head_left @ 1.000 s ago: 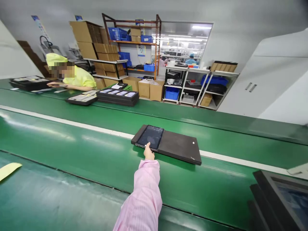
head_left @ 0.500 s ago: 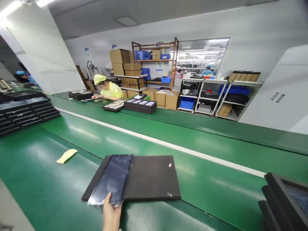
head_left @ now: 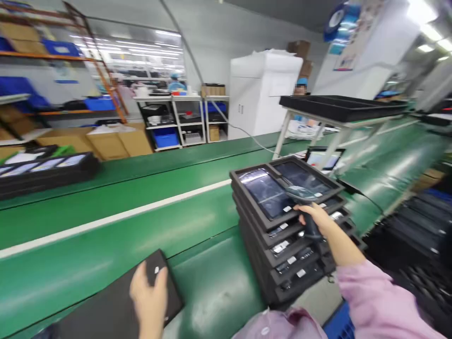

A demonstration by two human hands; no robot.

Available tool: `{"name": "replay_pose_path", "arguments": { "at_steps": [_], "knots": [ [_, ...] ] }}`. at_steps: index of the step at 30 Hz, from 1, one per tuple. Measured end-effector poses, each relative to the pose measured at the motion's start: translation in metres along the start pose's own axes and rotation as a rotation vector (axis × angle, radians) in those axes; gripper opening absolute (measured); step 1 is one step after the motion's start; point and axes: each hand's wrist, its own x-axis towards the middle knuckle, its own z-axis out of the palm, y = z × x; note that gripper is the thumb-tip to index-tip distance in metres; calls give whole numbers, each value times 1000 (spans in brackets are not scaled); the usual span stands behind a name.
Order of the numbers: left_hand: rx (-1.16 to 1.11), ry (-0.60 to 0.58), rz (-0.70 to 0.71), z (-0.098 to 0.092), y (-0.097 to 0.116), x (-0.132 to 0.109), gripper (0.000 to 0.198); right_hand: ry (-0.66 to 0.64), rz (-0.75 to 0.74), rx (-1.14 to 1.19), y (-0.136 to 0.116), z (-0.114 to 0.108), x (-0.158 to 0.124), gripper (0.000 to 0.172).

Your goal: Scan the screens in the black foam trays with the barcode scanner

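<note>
My right hand grips the handle of a dark handheld barcode scanner. The scanner is over the top of a tall stack of black foam trays. In the top tray lie two dark glass screen panels, side by side, with small white labels at their near ends. My left hand, slightly blurred, is over a flat black foam board with thumb and fingers apart and nothing between them. Whether it touches the board I cannot tell.
A white-legged stand bearing black trays rises behind the stack, with a lit tablet under it. A green bench with a white line runs across. Far left sits another tray stack. Dark trays fill the lower right.
The view has swung right, bringing the tray stack nearer the middle. My right hand has come into view with the scanner. The hand seen earlier at the screen panel on the board is off that panel.
</note>
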Motion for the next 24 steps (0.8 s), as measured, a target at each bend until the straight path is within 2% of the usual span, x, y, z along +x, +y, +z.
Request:
{"name": "replay_pose_path", "arguments": {
  "at_steps": [3, 4, 5, 7, 8, 10, 14, 16, 24],
  "knots": [
    [-9, -284, 217, 60, 34, -12, 37, 42, 1, 51, -7, 3, -1, 40],
    [-5, -393, 325, 80, 44, -16, 36, 50, 0, 50, -11, 6, 0, 39],
    [30, -526, 493, 99, 52, -20, 34, 63, -4, 48, -15, 8, 0, 38],
    [129, -700, 731, 135, 61, -30, 24, 93, -22, 38, -23, 8, -9, 39],
    [176, -742, 812, 148, 61, -34, 18, 98, -30, 31, -26, 6, -18, 41],
    [228, -746, 885, 166, 57, -40, 12, 44, -8, 12, -30, -2, -42, 45],
    [215, -688, 921, 172, 43, -40, 11, -192, 135, -20, -35, -15, -93, 46],
    [221, -681, 930, 170, 41, -38, 12, -230, 159, -3, -36, -17, -106, 46],
    [216, -688, 934, 172, 42, -36, 13, -246, 221, -15, -32, -7, -101, 43]
  ]
}}
